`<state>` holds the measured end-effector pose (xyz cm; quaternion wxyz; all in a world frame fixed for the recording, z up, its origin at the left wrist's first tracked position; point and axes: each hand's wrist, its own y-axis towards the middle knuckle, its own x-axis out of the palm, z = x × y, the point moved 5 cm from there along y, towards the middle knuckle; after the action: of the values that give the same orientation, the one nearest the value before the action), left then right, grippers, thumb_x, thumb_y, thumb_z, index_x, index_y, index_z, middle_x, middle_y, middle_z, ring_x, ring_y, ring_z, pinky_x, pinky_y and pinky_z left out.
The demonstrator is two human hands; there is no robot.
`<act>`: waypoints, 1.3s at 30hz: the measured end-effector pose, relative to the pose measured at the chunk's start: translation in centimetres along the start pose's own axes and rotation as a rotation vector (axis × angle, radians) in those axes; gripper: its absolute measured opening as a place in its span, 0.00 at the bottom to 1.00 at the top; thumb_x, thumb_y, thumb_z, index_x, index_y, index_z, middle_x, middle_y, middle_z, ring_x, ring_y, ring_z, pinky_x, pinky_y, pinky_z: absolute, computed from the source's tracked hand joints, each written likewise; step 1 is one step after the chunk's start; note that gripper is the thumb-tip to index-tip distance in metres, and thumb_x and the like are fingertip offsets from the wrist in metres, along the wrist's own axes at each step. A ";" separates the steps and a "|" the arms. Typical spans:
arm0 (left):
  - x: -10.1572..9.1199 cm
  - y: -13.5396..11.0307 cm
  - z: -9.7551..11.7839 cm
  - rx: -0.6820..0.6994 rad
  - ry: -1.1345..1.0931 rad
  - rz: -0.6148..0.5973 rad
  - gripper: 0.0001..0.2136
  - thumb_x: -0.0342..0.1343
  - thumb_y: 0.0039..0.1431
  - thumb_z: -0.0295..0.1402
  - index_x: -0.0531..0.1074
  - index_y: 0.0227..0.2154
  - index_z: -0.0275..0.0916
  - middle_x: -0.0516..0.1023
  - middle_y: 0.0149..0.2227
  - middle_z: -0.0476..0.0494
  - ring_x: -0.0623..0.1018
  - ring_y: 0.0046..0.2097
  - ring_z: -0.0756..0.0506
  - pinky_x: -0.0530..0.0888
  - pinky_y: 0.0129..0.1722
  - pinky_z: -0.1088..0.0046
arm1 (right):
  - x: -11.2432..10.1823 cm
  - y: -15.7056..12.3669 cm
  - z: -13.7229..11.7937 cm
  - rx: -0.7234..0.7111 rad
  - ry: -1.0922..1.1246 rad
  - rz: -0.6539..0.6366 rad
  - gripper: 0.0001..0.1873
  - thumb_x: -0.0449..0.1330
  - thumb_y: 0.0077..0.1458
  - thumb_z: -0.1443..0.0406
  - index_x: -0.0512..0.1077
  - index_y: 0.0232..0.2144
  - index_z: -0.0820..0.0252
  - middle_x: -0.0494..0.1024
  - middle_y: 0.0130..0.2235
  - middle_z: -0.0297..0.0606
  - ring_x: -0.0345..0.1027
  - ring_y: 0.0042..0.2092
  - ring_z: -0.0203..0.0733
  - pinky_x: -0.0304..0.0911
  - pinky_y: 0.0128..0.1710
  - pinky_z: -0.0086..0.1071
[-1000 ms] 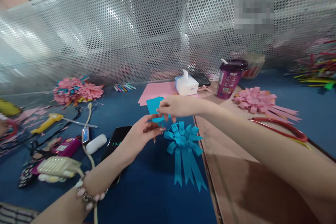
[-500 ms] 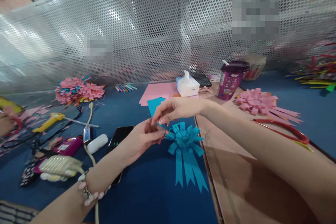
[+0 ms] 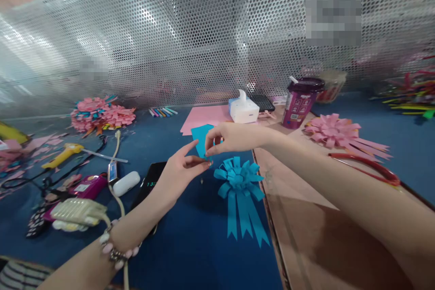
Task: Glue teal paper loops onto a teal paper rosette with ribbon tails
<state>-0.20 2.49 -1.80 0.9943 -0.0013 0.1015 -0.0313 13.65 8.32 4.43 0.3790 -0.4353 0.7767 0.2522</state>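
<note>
My left hand (image 3: 178, 170) is left of a blue paper rosette (image 3: 239, 176) with forked tails. Its index finger stands apart, while the thumb and another fingertip meet. My right hand (image 3: 231, 138) reaches in from the right above the rosette, thumb and finger pinched together close to the left fingertips. Whatever sits between the fingers is too small to make out; a trace of blue shows there. Just behind the hands is blue paper (image 3: 201, 138), partly covered by the right fingers. A tiny pale speck (image 3: 201, 181) appears below the left thumb.
Pink paper (image 3: 204, 115), a tissue box (image 3: 244, 111) and a purple cup (image 3: 302, 102) stand behind. At right are a pink rosette (image 3: 333, 131) and a red-handled tool (image 3: 367, 168). A yellow glue gun (image 3: 63, 156), white case (image 3: 126, 184) and phone (image 3: 149, 186) lie left.
My left index finger has lifted away from the pinch, and the left hand has shifted slightly back to the left. The other person's hand at far left has gone out of view.
</note>
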 end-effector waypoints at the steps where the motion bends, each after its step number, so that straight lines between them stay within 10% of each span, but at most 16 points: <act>1: 0.1 0.0 -0.1 0.006 0.006 -0.024 0.34 0.63 0.49 0.34 0.58 0.59 0.39 0.80 0.37 0.43 0.78 0.42 0.43 0.70 0.45 0.65 | 0.0 0.0 0.2 0.013 -0.012 -0.013 0.11 0.58 0.54 0.59 0.75 0.35 0.60 0.77 0.37 0.37 0.68 0.36 0.36 0.58 0.34 0.30; 9: 1.4 -0.3 -0.5 0.010 0.120 -0.237 0.27 0.57 0.54 0.34 0.60 0.57 0.37 0.80 0.43 0.38 0.79 0.42 0.42 0.70 0.47 0.62 | -0.1 -0.3 1.5 0.042 -0.068 -0.179 0.13 0.57 0.55 0.58 0.73 0.37 0.63 0.76 0.37 0.39 0.68 0.37 0.38 0.60 0.36 0.30; 23: 1.0 0.1 -0.6 0.134 0.363 -0.137 0.24 0.52 0.57 0.35 0.59 0.57 0.40 0.74 0.48 0.39 0.75 0.45 0.41 0.68 0.34 0.69 | 2.3 0.3 1.0 0.011 -0.078 -0.322 0.11 0.57 0.55 0.62 0.75 0.37 0.62 0.76 0.36 0.36 0.66 0.35 0.35 0.58 0.33 0.27; 39: 1.4 -0.9 -0.1 0.088 0.390 -0.286 0.28 0.58 0.54 0.41 0.60 0.58 0.46 0.71 0.53 0.40 0.69 0.55 0.38 0.66 0.46 0.65 | 3.1 0.6 1.5 -0.016 -0.086 -0.392 0.11 0.57 0.56 0.62 0.75 0.37 0.62 0.75 0.37 0.35 0.64 0.36 0.34 0.57 0.35 0.26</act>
<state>1.13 1.54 -2.21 0.9405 0.0337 0.2889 -0.1757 12.60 8.18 1.09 0.4501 -0.5699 0.6583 0.1981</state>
